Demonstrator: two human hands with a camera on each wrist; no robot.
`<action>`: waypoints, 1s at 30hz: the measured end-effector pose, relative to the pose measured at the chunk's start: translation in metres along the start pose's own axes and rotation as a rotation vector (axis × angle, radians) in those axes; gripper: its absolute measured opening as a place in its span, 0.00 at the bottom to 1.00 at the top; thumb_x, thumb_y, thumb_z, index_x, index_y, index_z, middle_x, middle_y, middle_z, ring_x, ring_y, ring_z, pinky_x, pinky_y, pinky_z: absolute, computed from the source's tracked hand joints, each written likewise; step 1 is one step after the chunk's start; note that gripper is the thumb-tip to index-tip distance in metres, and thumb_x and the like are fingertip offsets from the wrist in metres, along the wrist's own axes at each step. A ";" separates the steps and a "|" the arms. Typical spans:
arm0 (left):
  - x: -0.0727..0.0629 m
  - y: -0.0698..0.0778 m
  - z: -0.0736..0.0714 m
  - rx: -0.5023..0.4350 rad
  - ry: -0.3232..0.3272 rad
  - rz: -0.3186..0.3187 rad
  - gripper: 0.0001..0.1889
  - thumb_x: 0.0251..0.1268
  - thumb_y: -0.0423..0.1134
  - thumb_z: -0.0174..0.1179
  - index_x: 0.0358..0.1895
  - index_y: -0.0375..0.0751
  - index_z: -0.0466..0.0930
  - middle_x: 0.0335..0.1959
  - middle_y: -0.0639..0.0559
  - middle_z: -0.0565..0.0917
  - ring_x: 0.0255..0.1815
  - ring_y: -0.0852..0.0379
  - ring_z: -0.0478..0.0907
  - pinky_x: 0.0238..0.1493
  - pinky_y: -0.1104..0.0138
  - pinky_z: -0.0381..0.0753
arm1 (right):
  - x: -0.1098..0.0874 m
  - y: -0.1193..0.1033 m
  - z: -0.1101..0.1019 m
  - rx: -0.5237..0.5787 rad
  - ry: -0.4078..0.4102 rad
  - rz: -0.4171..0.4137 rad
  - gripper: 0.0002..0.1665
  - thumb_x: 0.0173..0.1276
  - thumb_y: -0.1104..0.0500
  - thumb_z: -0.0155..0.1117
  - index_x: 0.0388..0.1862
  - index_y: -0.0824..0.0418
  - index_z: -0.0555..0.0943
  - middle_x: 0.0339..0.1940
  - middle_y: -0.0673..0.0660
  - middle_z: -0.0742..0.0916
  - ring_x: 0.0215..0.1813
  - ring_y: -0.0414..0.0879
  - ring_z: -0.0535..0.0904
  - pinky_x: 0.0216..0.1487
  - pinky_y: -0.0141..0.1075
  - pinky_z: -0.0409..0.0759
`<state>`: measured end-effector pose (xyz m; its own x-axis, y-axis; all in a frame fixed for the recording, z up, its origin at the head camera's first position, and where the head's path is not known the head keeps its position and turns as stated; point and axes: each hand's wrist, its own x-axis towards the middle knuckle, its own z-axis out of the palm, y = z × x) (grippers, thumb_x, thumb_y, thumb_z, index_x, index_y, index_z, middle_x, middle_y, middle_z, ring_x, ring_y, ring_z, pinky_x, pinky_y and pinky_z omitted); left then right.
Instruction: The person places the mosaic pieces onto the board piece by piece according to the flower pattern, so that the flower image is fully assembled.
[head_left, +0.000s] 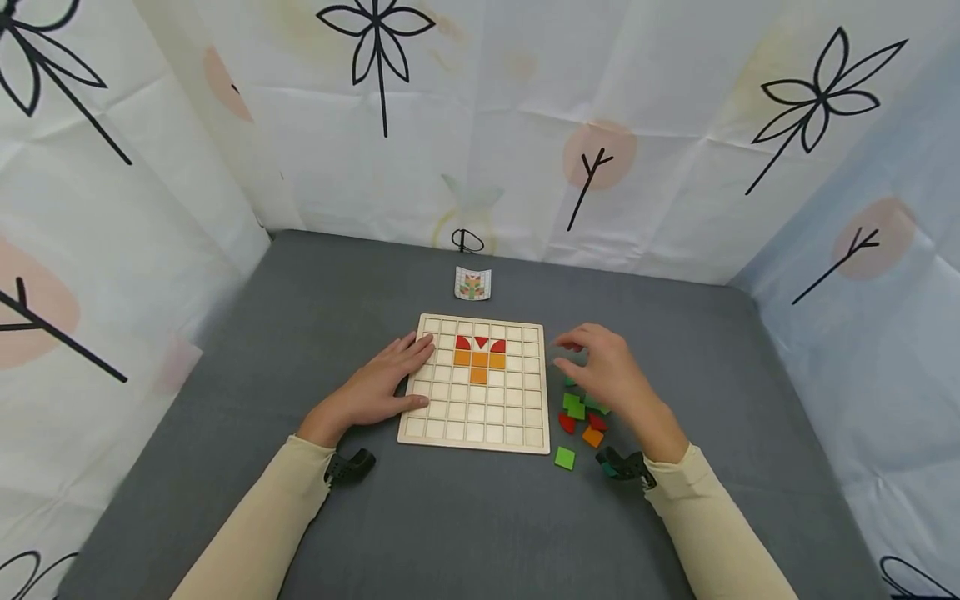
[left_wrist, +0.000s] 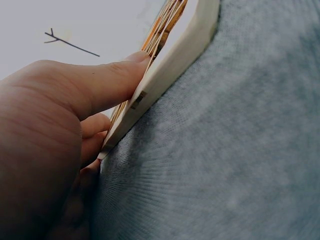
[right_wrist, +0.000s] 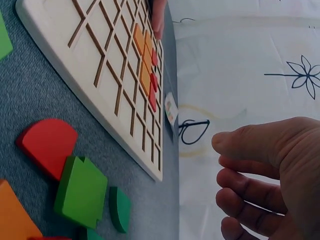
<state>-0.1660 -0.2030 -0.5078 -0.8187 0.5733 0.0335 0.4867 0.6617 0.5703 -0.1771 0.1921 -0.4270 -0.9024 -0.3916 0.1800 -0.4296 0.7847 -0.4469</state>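
A pale wooden grid board [head_left: 474,431] lies on the grey table, with orange squares [head_left: 480,360] and red pieces [head_left: 498,346] set into cells of its upper half. My left hand [head_left: 381,382] rests on the board's left side with fingers spread; in the left wrist view the thumb [left_wrist: 112,82] lies over the edge. Past the board's right edge, my right hand [head_left: 611,367] is raised above the loose pieces, fingers loosely bent. Nothing shows between its thumb [right_wrist: 245,142] and fingertips in the right wrist view.
Beside the board on the right lie several loose pieces: green squares [head_left: 565,457], an orange square [head_left: 592,437], red rounded pieces [right_wrist: 49,145] and a dark green piece [right_wrist: 119,209]. A small printed card [head_left: 472,284] stands behind the board. Patterned white cloth [head_left: 502,158] surrounds the table.
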 end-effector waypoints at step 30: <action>0.001 -0.002 0.000 0.004 0.004 0.004 0.48 0.77 0.53 0.69 0.88 0.36 0.54 0.89 0.41 0.53 0.90 0.37 0.41 0.86 0.40 0.44 | -0.014 0.031 -0.010 -0.009 -0.067 0.038 0.19 0.69 0.63 0.80 0.57 0.66 0.90 0.48 0.61 0.87 0.49 0.61 0.81 0.47 0.53 0.82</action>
<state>-0.1678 -0.2038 -0.5090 -0.8180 0.5739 0.0393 0.4913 0.6613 0.5668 -0.1784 0.2263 -0.4349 -0.9137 -0.3928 0.1042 -0.3961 0.8033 -0.4447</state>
